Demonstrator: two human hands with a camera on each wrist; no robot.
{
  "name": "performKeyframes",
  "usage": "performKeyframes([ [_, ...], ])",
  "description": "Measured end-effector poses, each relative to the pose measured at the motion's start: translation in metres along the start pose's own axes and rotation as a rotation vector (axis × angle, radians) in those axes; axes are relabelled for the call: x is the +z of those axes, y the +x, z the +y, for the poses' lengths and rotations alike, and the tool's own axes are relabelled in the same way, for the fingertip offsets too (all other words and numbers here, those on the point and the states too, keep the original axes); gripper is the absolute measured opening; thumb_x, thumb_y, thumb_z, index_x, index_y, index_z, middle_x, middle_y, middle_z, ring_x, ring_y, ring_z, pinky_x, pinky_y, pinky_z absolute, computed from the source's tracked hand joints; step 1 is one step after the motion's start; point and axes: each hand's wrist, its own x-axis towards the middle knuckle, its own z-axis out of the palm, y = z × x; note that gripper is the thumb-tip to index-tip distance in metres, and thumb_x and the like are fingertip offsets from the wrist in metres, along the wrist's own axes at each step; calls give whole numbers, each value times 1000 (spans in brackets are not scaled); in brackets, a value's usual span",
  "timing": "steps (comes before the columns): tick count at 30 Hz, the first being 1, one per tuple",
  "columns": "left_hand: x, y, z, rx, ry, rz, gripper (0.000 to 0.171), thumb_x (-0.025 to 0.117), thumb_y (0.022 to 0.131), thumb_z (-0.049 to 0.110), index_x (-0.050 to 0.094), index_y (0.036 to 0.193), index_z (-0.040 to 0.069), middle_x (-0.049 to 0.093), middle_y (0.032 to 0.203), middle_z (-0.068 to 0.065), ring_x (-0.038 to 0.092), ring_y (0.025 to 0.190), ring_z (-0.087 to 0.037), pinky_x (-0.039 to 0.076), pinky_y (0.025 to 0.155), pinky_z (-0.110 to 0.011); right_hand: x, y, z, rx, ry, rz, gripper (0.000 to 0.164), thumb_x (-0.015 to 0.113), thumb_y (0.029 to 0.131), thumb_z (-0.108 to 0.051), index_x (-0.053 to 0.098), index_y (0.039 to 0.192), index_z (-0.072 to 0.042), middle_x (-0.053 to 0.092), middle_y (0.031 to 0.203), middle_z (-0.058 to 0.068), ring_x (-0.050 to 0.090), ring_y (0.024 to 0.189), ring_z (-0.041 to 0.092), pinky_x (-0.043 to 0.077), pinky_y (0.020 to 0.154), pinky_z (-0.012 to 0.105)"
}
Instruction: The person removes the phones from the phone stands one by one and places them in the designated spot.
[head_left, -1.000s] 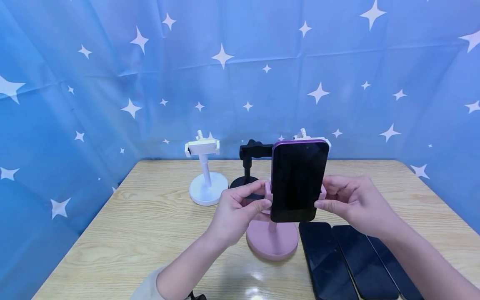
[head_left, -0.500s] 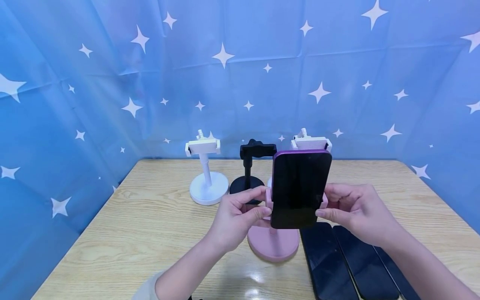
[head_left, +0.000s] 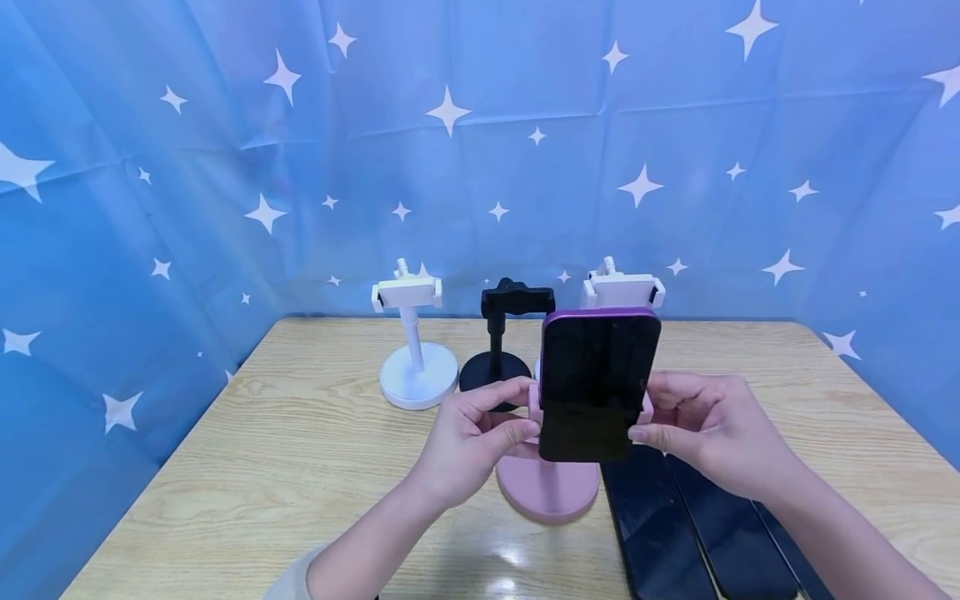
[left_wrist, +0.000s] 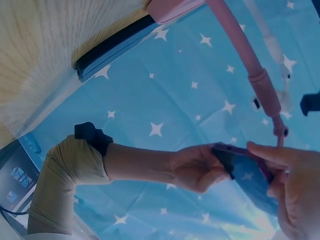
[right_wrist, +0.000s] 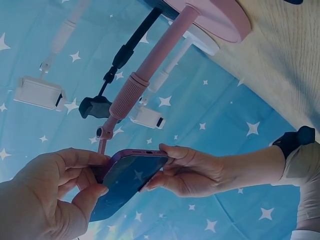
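Note:
A purple-edged smartphone [head_left: 600, 383] stands upright in the clamp of a pink phone stand [head_left: 547, 492], dark screen facing me. My left hand [head_left: 480, 437] holds the left end of the clamp [head_left: 535, 404], thumb in front beside the phone's edge and fingers behind. On the opposite side my right hand [head_left: 708, 425] grips the clamp's right end in the same way, its thumb tip over the phone's lower right edge. The right wrist view shows the phone's bottom edge with its port, and the pink pole [right_wrist: 165, 45] rising behind. The clamp is mostly hidden by the phone.
Behind stand a white phone stand [head_left: 417, 375] at left, a black one [head_left: 517, 300] in the middle and another white one [head_left: 624, 290] at right. Three dark phones, including the nearest phone [head_left: 652, 525], lie side by side on the wooden table [head_left: 262, 467] under my right arm.
Both hands, the clamp and the phone have moved down a little together. More of the right white stand's head shows above the phone. Both hands keep their hold.

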Motion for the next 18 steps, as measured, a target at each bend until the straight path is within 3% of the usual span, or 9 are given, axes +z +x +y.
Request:
performKeyframes([
  [4, -2, 0, 0, 30, 29, -32, 32, 58, 82, -10, 55, 114, -12, 56, 97, -27, 64, 71, -11, 55, 67, -37, 0, 0, 0, 7, -13, -5, 53, 63, 75, 16, 62, 117, -16, 66, 83, -2, 63, 72, 10, 52, 66, 19],
  [8, -5, 1, 1, 41, 35, -68, 33, 59, 82, -10, 54, 115, -12, 55, 98, -29, 65, 74, -10, 55, 68, -37, -2, 0, 2, -15, 51, -37, 56, 62, 75, 17, 59, 121, -15, 68, 95, -3, 65, 77, 11, 53, 69, 20],
  [12, -9, 3, 0, 92, 57, -91, 34, 60, 80, -11, 54, 113, -12, 57, 98, -30, 64, 80, -7, 55, 72, -35, -5, 2, -1, -43, 107, -110, 54, 58, 77, 19, 54, 125, -6, 65, 109, -3, 66, 85, 13, 53, 71, 21],
  [15, -12, 8, 1, 162, 119, -101, 40, 65, 75, -12, 54, 114, -10, 58, 105, -26, 61, 94, -12, 53, 79, -35, -6, 5, -10, -8, 29, -146, 51, 58, 81, 13, 50, 128, -2, 63, 113, -4, 65, 88, 11, 53, 72, 23],
  [18, -16, 15, 3, 208, 176, -136, 54, 69, 71, -11, 51, 122, -6, 52, 120, -19, 51, 113, -20, 46, 91, -40, -6, 9, -21, 63, -123, -118, 55, 62, 84, 1, 42, 134, -10, 58, 116, -2, 62, 95, 12, 53, 72, 25],
])
